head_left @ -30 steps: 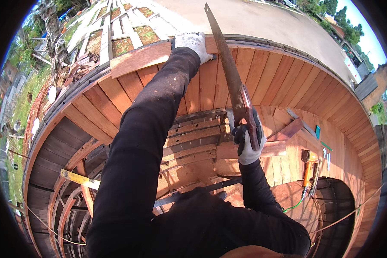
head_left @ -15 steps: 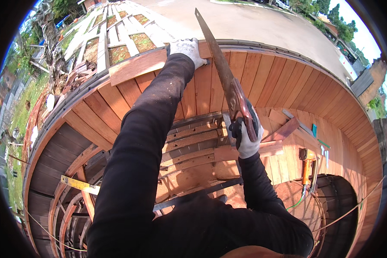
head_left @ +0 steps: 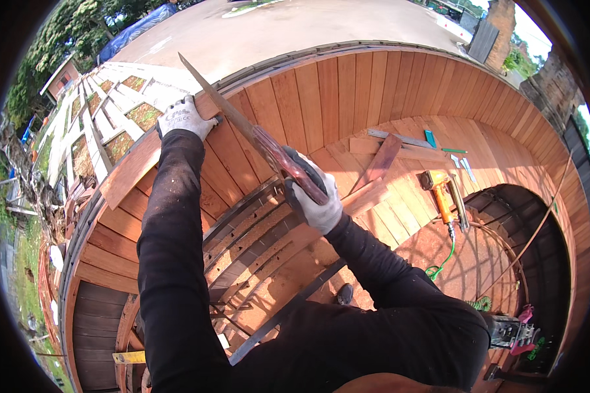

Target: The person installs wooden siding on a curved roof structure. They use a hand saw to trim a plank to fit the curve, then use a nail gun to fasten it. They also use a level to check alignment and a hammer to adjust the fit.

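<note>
In a white and dark work glove, my right hand (head_left: 319,204) is wrapped round the reddish handle of a hand saw (head_left: 233,116). The saw's blade slants up and to the left, its tip above the far rim. My left hand (head_left: 185,120), gloved alike, grips a reddish-brown wooden board (head_left: 132,171) that lies along the curved rim. Its fingers reach over the far edge and the thumb is toward me. The blade passes just right of that hand, close to the board's end; whether it touches the wood I cannot tell.
Upright planks (head_left: 347,92) line the curved wall. On the wooden bench (head_left: 400,223) lie loose boards (head_left: 381,160) and an orange-yellow nail gun (head_left: 441,196) with a green hose (head_left: 444,265). Bare framing (head_left: 242,245) stands below me, with a yellow level (head_left: 130,357) at lower left.
The view has swung to the right, so more bench and the hose show. Both hands keep their hold; the saw now leans further left, its blade nearer the board's end.
</note>
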Demonstrator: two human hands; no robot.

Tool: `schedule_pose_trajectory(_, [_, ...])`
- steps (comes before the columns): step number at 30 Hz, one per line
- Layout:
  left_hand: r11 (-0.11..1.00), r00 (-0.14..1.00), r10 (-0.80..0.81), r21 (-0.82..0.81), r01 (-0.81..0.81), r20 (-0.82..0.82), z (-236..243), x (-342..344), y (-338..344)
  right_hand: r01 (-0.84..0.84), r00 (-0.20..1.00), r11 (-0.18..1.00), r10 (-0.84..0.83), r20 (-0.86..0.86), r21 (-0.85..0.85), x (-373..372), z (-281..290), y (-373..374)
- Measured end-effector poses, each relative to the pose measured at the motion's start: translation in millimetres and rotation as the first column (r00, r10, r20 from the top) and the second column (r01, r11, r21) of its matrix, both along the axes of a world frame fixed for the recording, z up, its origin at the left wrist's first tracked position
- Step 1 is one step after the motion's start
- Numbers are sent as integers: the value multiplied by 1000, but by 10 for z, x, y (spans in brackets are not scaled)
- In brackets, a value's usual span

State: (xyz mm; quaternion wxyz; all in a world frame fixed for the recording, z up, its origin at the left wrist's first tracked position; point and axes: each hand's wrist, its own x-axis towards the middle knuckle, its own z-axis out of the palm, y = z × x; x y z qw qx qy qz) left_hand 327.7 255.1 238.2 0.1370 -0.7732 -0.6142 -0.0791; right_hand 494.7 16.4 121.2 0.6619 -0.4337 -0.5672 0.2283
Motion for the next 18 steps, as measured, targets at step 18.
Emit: schedule_pose_trajectory(18, [997,1000,-2,-79,0,-19,89,-190,-6,65,992,995,-72,99,71,-134,-67,396])
